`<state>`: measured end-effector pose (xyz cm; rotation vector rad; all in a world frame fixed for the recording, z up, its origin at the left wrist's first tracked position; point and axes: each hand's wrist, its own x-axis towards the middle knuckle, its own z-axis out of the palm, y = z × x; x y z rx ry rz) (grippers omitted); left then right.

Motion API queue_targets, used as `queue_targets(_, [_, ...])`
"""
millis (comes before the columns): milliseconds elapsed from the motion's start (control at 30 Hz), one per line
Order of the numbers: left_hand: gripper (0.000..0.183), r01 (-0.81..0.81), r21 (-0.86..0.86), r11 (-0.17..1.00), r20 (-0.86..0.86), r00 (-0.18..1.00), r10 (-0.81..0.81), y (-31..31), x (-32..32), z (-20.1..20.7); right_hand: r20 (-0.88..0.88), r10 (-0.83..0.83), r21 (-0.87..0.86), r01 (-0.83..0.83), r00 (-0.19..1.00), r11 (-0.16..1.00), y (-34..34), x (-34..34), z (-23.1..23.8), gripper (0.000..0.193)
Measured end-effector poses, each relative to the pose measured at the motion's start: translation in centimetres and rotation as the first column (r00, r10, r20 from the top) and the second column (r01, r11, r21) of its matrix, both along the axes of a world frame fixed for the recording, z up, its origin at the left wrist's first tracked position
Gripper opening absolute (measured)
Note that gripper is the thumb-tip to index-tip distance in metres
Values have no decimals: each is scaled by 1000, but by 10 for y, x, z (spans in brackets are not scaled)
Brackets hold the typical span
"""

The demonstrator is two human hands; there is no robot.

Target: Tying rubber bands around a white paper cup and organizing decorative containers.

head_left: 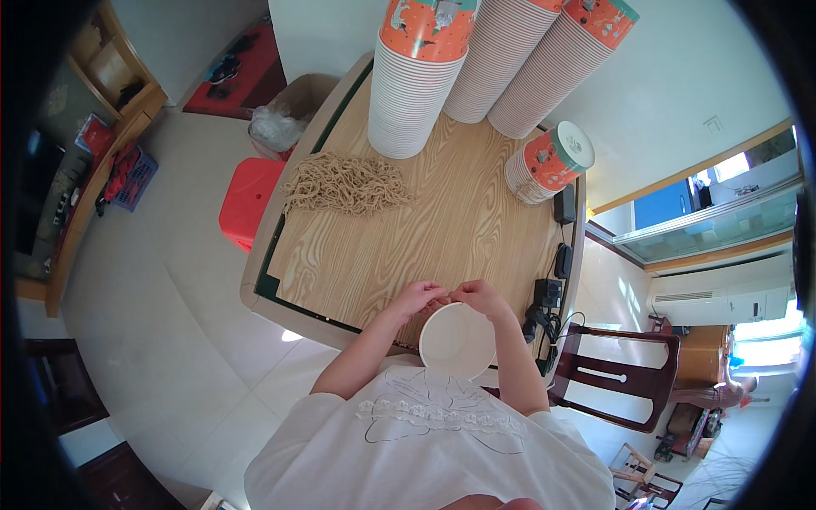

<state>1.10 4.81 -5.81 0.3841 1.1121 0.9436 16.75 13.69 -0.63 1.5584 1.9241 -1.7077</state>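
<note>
A round paper bucket [457,342], white inside, rests against my front at the table's near edge with its mouth facing up. At its far rim my left hand [419,298] has its fingertips drawn together in a pinch. Close beside it, my right hand [479,297] also pinches at the rim, the two sets of fingertips nearly meeting. Whatever lies between the fingers is too small to make out. Farther off on the left of the table lies a tangled heap of tan cords [348,184].
Tall stacks of orange-and-green paper buckets [416,102] stand at the table's far side. A short upturned stack [544,166] sits at the far right. Black power adapters [548,293] and cables line the right edge. Beside the table are a red stool [250,202] and a wooden chair [619,376].
</note>
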Motion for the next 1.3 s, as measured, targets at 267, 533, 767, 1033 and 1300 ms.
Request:
queue_targets(267, [14,72,113,991,0,997,-73,6,3,-4,-29,-6,32,7,1000,999,0,2,0,18])
queue_targets(533, [14,75,94,993,-11,997,-75,3,7,-8,-99,-40,-8,40,994,999,-3,3,-2,19])
queue_targets(767, [13,55,80,995,69,996,-61,-3,1,-15,-81,-26,16,28,996,999,-1,5,-9,19])
queue_targets(1033, [15,-7,87,996,120,993,-3,-4,-3,-11,-86,18,1,-18,996,1000,-1,-5,5,20])
queue_targets(1300, [14,-2,30,1000,119,993,-2,-3,-4,-14,-19,88,-1,-88,996,996,3,-6,6,18])
